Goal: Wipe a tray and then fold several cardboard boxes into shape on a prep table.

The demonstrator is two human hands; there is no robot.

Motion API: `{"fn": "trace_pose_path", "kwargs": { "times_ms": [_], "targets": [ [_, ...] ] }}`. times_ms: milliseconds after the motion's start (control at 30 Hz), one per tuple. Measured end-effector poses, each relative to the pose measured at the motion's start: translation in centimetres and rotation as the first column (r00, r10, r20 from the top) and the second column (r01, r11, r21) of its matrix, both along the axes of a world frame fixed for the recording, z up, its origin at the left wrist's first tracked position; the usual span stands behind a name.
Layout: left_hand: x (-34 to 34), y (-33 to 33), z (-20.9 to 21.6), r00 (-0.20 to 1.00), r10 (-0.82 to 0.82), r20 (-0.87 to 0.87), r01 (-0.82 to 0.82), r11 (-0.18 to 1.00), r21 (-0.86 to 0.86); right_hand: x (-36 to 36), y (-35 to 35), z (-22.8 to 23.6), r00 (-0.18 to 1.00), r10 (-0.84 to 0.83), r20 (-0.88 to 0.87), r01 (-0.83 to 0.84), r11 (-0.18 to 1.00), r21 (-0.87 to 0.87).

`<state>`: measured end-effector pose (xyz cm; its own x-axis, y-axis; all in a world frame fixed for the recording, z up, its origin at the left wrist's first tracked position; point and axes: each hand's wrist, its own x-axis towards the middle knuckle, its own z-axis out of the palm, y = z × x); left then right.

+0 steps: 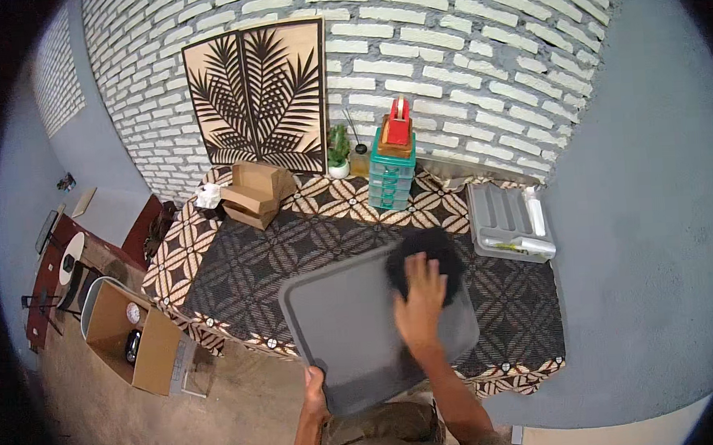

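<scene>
A grey rectangular tray (pixel 354 327) lies tilted over the table's front edge, its near end close to my body. My left hand (pixel 315 392) is closed round its near left edge, thumb on top. At the tray's far right corner lies a bunched black cloth (pixel 447 262). My right hand (pixel 421 304) rests on this cloth with fingers stretched out and apart, palm down. The underside of the tray and the fingers below it are hidden.
On the patterned tablecloth (pixel 188 247) stand a brown paper box (pixel 254 196), a plant (pixel 337 152), a teal drawer unit (pixel 391 176) topped by a red tape dispenser (pixel 398 124), and a grey cutlery organizer (pixel 497 211). A cardboard box (pixel 158 366) stands lower left.
</scene>
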<state>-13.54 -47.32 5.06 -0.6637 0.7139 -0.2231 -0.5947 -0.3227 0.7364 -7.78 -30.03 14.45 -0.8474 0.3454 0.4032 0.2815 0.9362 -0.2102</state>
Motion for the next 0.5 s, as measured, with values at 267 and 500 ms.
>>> {"fn": "trace_pose_path", "kwargs": {
  "times_ms": [267, 500],
  "targets": [
    [0.7, -1.8, 2.2, 0.986, 0.119, -0.117, -0.149, 0.942, -0.302, -1.8, -0.2, -1.2, 0.943, 0.237, -0.235, -0.262, 0.961, -0.083],
    [-0.4, -3.2, 0.9, 0.99, 0.133, -0.039, -0.138, 0.972, -0.192, -2.5, 2.2, -2.9, 0.985, 0.005, -0.17, -0.042, 0.976, -0.213]
  ]
}}
